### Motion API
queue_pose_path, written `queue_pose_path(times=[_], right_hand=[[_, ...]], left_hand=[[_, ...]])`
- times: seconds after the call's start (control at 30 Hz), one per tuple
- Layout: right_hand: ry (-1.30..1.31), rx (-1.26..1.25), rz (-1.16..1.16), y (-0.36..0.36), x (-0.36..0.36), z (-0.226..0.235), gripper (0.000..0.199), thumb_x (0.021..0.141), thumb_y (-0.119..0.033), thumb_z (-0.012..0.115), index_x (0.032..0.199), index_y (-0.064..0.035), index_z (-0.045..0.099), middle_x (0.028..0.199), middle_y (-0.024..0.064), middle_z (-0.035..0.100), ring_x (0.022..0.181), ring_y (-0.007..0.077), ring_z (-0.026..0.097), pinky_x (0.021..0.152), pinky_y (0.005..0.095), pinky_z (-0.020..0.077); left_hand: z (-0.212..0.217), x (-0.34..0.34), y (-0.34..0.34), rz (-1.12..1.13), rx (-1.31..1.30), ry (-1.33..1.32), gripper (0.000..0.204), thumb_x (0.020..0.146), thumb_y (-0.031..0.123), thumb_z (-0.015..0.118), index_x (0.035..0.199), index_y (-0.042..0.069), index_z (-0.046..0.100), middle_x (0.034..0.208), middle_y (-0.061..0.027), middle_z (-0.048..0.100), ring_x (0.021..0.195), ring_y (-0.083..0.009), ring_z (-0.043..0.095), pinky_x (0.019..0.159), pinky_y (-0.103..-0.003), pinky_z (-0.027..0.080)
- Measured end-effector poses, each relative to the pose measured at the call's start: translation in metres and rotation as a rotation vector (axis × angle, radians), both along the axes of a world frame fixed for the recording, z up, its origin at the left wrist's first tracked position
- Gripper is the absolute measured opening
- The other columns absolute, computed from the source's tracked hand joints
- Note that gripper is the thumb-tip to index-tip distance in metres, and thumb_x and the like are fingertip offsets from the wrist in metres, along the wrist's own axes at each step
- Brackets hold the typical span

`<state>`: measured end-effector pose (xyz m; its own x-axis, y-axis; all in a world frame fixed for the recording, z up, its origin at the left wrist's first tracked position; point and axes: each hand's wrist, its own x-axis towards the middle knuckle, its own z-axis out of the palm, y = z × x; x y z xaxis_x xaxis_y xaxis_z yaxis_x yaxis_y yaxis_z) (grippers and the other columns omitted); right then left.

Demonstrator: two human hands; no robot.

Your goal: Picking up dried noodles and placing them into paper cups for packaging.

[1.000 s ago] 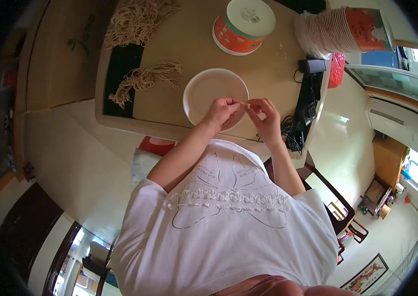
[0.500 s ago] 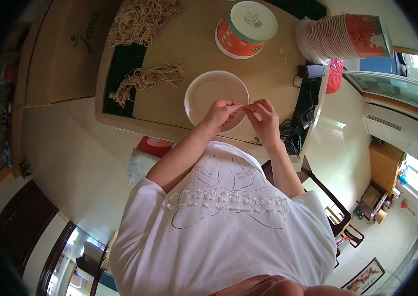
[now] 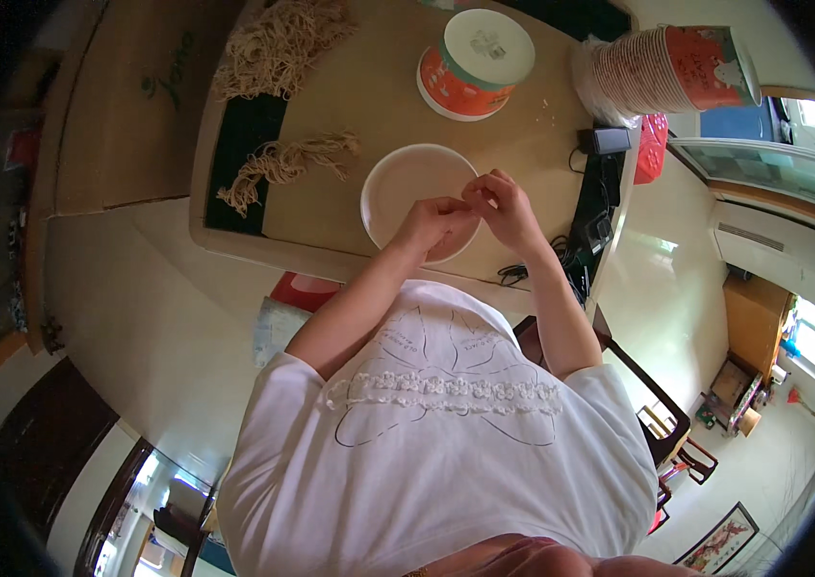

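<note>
Over the right side of a white round bowl (image 3: 390,183), my two hands meet with fingertips pinched together. My left hand (image 3: 432,223) has its fingers curled and closed, and my right hand (image 3: 502,206) is closed just beside and slightly above it. Whatever they hold between the fingertips is too small to make out. Left of the bowl lies a small bundle of beige string (image 3: 282,163). A larger tangled heap of beige string (image 3: 282,48) sits behind it at the far left of the table.
An upturned orange-and-green paper tub (image 3: 470,85) stands behind the bowl. A long stack of paper cups (image 3: 662,72) lies at the back right. Along the right edge are a black power adapter (image 3: 605,141) and dark cables (image 3: 576,255). A cardboard box (image 3: 124,106) stands to the left.
My right hand has turned and shifted a little left, its fingers now drawn in against the left fingertips. The whole view has shifted slightly.
</note>
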<state>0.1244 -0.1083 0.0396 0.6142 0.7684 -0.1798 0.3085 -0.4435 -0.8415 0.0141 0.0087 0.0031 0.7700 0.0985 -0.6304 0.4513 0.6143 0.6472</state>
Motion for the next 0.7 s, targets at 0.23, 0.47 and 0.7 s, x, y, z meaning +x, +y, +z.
queue_pose_path(times=[0.23, 0.47, 0.7], right_hand=[[0.021, 0.037, -0.103, -0.009, -0.006, 0.001, 0.011, 0.082, -0.007, 0.062, 0.092, -0.0034, 0.063, 0.083, 0.0055, 0.055, 0.076, 0.0149, 0.053, 0.068, 0.0276, 0.0452], [-0.229, -0.042, -0.02, -0.018, -0.021, 0.019, 0.016, 0.074, -0.01, 0.07, 0.086, -0.0065, 0.06, 0.082, 0.0089, 0.057, 0.072, 0.0232, 0.055, 0.063, 0.0333, 0.0466], [-0.229, -0.043, -0.074, -0.02, -0.023, 0.014, 0.012, 0.076, -0.01, 0.068, 0.085, -0.0059, 0.062, 0.081, 0.0104, 0.057, 0.071, 0.0248, 0.057, 0.063, 0.034, 0.0474]], left_hand=[[-0.012, -0.001, -0.003, -0.026, 0.091, -0.041, 0.016, 0.086, 0.019, 0.063, 0.095, 0.008, 0.069, 0.06, 0.0084, 0.05, 0.047, -0.0006, 0.036, 0.042, -0.018, 0.025], [-0.004, -0.001, -0.002, -0.022, 0.07, 0.017, 0.014, 0.088, 0.019, 0.059, 0.087, 0.009, 0.068, 0.061, 0.008, 0.047, 0.048, -0.0004, 0.036, 0.042, -0.017, 0.026], [-0.006, 0.0, -0.003, -0.01, 0.091, 0.011, 0.016, 0.089, 0.021, 0.057, 0.086, 0.01, 0.068, 0.061, 0.0082, 0.047, 0.049, -0.0003, 0.037, 0.043, -0.016, 0.027]])
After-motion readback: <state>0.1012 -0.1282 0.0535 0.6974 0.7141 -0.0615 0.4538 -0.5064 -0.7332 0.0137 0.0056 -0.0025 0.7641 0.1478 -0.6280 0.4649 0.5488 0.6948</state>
